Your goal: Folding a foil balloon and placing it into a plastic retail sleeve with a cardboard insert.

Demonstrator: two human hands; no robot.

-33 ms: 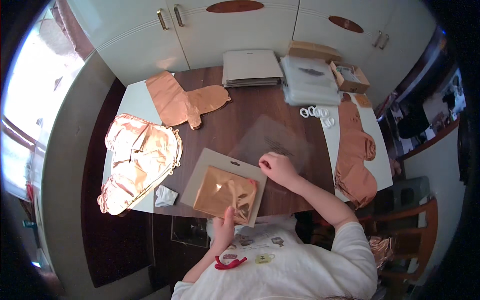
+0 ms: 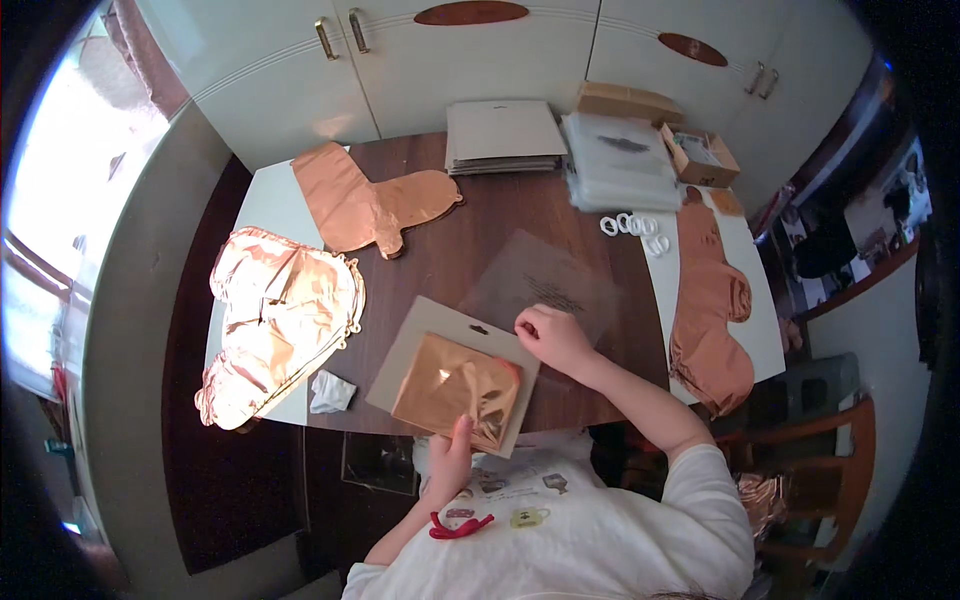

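My left hand point(image 2: 450, 462) grips a grey card point(image 2: 415, 340) by its lower edge, the thumb pressing a folded copper-coloured foil balloon point(image 2: 450, 385) flat against it. A small reddish piece point(image 2: 510, 373) shows at the foil's right side. My right hand point(image 2: 555, 342) is closed, fingertips curled together just beyond the card's upper right edge. What it pinches, if anything, is hidden. Beneath and beyond it, a clear plastic bag point(image 2: 540, 275) with faint dark print lies flat on the brown table point(image 2: 420, 285).
Flat copper foil balloons lie at the left point(image 2: 285, 310), far left point(image 2: 340, 195) and right point(image 2: 705, 310). A white crumpled item point(image 2: 332, 392) rests by the near left edge. Behind are stacked grey cards point(image 2: 505, 130), plastic bags point(image 2: 620, 165), white rings point(image 2: 637, 225) and an open box point(image 2: 700, 155).
The card and foil balloon in my left hand have shifted slightly to the right. My right hand has barely moved.
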